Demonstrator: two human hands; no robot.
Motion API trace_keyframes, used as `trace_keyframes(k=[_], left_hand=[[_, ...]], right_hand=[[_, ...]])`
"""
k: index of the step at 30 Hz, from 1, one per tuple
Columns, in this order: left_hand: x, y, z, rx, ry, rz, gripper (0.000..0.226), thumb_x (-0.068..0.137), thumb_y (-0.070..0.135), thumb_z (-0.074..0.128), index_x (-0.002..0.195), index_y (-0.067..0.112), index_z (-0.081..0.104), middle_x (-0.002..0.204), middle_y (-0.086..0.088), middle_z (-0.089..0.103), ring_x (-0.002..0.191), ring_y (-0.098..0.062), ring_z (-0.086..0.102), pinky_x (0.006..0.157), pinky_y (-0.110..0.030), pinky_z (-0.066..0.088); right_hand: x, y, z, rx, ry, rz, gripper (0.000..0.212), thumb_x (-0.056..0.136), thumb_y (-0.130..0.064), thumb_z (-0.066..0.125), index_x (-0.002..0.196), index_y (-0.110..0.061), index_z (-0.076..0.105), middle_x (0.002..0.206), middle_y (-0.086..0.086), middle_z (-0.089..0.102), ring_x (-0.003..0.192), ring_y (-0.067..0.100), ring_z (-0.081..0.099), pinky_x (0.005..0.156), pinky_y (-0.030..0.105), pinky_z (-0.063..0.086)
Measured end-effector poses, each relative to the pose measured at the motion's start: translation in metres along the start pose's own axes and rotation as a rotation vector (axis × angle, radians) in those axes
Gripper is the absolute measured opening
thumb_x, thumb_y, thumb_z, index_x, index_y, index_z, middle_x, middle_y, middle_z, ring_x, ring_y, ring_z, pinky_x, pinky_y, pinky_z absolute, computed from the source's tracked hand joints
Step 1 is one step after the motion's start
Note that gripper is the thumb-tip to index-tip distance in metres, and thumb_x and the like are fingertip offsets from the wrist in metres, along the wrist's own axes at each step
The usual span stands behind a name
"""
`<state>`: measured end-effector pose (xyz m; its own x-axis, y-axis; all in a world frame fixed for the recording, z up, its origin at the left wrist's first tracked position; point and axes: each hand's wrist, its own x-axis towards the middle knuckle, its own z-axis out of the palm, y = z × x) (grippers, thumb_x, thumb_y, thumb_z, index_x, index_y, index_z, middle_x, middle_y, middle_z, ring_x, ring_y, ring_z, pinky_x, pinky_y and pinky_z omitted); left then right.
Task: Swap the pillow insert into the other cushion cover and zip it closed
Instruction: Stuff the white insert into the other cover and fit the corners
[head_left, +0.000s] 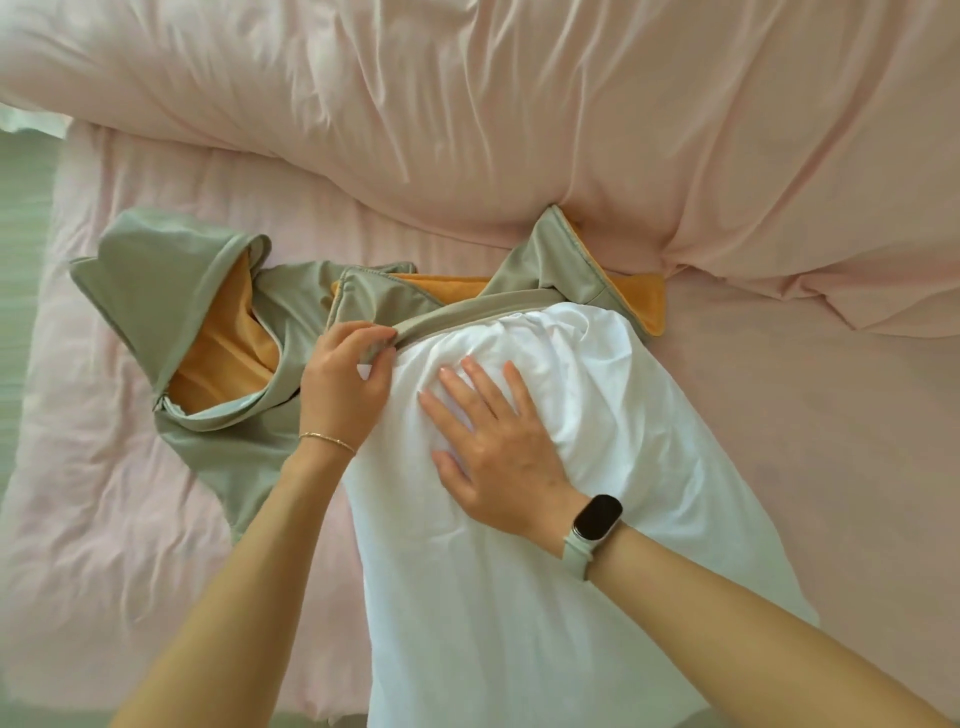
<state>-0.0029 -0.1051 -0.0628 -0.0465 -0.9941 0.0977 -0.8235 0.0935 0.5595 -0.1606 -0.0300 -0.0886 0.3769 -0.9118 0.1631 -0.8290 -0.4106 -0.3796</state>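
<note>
Pillow insert (545, 519), white, soft, lies on the pink bed (805, 441), far end tucked into the sage cushion cover (550, 270) with orange lining. Right hand (498, 447) presses flat on it, fingers straight. Left hand (348, 379) pinches the cover's opening edge. Best: hold edge taut, push deep into corners. Emptied cover (208, 312) sits left.

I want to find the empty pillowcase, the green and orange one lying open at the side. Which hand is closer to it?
Left. The left hand pinches the other cover's edge right beside the empty cover. The right hand rests flat on the white insert, farther away.
</note>
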Motion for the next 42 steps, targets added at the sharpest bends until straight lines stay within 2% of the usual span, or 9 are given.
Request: trace_keyframes(k=[2,7,14,19,22,27,35,38,42], left_hand=[[-0.004,-0.009,0.0,0.028,-0.016,0.02,0.019,0.079,0.013,0.065,0.096,0.009,0.072,0.093,-0.012,0.064,0.08,-0.027,0.062,0.071,-0.033,0.051],[0.002,-0.013,0.01,0.144,-0.029,0.019,0.018,0.078,0.016,0.068,0.094,0.008,0.068,0.085,-0.009,0.062,0.076,-0.028,0.061,0.063,-0.031,0.047],[0.023,-0.021,0.004,-0.266,-0.1,-0.333,0.009,0.085,0.011,0.061,0.077,0.015,0.063,0.071,0.003,0.065,0.072,-0.015,0.06,0.076,-0.025,0.047],[0.025,-0.023,-0.001,-0.139,-0.265,-0.197,0.004,0.084,0.012,0.063,0.087,0.01,0.064,0.08,0.006,0.06,0.076,-0.013,0.055,0.073,-0.021,0.044],[0.028,-0.025,0.003,-0.103,-0.211,-0.164,0.006,0.085,0.009,0.06,0.087,0.007,0.065,0.078,0.005,0.059,0.074,-0.015,0.055,0.076,-0.028,0.045],[0.022,-0.026,-0.001,-0.208,-0.215,-0.223,0.007,0.09,0.005,0.051,0.085,0.008,0.056,0.065,0.01,0.05,0.06,-0.007,0.044,0.058,-0.015,0.033],[-0.008,-0.009,0.01,-0.258,-0.17,-0.19,0.016,0.087,0.001,0.054,0.077,0.014,0.052,0.064,0.013,0.05,0.062,-0.007,0.048,0.061,-0.017,0.037],[-0.014,-0.02,0.012,-0.169,-0.133,-0.118,0.003,0.083,0.01,0.059,0.083,0.008,0.06,0.076,0.002,0.06,0.072,-0.019,0.057,0.07,-0.033,0.048],[-0.035,-0.02,0.018,-0.009,-0.066,0.032,0.027,0.081,0.029,0.051,0.102,0.013,0.057,0.093,-0.004,0.062,0.086,-0.02,0.052,0.075,-0.034,0.046]], right_hand=[[0.002,-0.003,0.0,0.003,0.005,-0.006,0.052,0.085,-0.036,0.05,0.135,-0.023,0.047,0.145,0.012,0.039,0.135,0.037,0.032,0.107,0.062,0.02],[0.009,-0.004,0.004,-0.051,0.002,-0.101,0.047,0.086,-0.03,0.048,0.13,-0.015,0.054,0.144,0.01,0.042,0.135,0.031,0.033,0.104,0.066,0.019],[0.011,-0.006,0.003,-0.06,-0.094,-0.064,0.054,0.087,-0.04,0.044,0.139,-0.026,0.042,0.146,0.013,0.037,0.137,0.035,0.029,0.106,0.062,0.019],[0.016,-0.013,0.006,-0.088,-0.14,-0.041,0.057,0.087,-0.046,0.039,0.141,-0.027,0.036,0.15,0.009,0.03,0.139,0.036,0.022,0.104,0.066,0.016],[0.015,-0.015,0.008,-0.116,-0.147,-0.037,0.058,0.086,-0.046,0.042,0.141,-0.027,0.038,0.15,0.009,0.031,0.139,0.035,0.023,0.104,0.066,0.016],[0.02,-0.004,0.022,-0.175,-0.216,0.011,0.057,0.087,-0.047,0.037,0.14,-0.027,0.04,0.149,0.01,0.033,0.138,0.035,0.025,0.105,0.065,0.014],[0.061,0.028,0.04,-0.253,-0.411,0.165,0.056,0.088,-0.045,0.022,0.139,-0.029,0.039,0.141,-0.002,0.044,0.132,0.026,0.025,0.109,0.059,0.007],[0.064,0.017,0.031,-0.15,-0.304,0.185,0.051,0.085,-0.041,0.026,0.125,-0.028,0.055,0.128,0.001,0.055,0.123,0.029,0.039,0.106,0.056,0.014],[0.031,0.014,0.004,0.126,0.085,0.061,0.03,0.086,-0.022,0.044,0.097,-0.012,0.07,0.101,0.004,0.068,0.102,0.025,0.059,0.099,0.047,0.035]])
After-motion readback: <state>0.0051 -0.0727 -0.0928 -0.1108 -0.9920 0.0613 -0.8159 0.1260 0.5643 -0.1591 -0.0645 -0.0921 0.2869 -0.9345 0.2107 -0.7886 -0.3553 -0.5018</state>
